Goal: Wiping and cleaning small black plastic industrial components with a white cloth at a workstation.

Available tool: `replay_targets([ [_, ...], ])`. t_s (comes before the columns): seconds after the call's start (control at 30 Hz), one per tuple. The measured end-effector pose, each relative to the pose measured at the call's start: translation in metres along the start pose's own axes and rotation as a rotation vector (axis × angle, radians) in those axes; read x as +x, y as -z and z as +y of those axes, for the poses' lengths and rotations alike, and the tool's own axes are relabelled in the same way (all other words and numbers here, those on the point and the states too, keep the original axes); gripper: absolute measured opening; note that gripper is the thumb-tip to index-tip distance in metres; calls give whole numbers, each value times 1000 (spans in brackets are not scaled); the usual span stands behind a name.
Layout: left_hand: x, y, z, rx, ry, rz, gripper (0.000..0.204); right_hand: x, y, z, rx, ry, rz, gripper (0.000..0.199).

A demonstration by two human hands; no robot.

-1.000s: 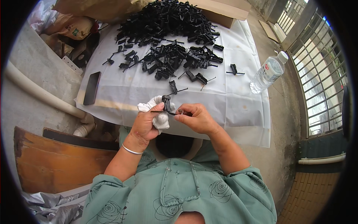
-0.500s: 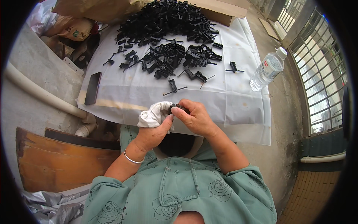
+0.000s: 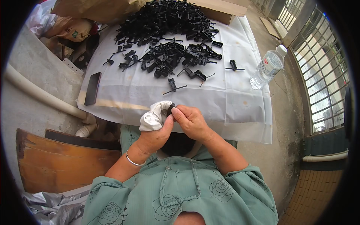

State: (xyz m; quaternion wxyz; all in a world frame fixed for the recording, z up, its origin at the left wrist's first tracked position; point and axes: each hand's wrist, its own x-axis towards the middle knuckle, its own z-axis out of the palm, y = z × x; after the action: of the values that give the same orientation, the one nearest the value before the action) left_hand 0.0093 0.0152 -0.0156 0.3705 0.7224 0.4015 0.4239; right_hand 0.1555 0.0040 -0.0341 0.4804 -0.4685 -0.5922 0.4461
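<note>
Both hands meet above the table (image 3: 225, 97): left hand (image 3: 157, 131) grips a white cloth (image 3: 153, 117), right hand (image 3: 191, 120) fingers pinch a small black part (image 3: 171, 109). Advise firm, steady pinching while wiping.

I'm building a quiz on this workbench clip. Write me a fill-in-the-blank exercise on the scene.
1. The left hand holds a ____ cloth.
2. Both hands pinch a small black part; the right hand meets it from the person's ____.
3. The plastic bottle stands on the table sheet's ____ edge.
4. A dark phone lies ____ of the pile of black parts.

Missing words: white; right; right; left
</note>
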Motion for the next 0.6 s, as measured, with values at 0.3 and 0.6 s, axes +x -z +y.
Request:
replay_targets([
  [0.3,7,14,-6,-589,336,-80,22,0,24,-4,-195,93,-31,12],
  [0.6,3,15,-10,-341,141,-324,32,4,10,-13,-66,26,-50,13],
])
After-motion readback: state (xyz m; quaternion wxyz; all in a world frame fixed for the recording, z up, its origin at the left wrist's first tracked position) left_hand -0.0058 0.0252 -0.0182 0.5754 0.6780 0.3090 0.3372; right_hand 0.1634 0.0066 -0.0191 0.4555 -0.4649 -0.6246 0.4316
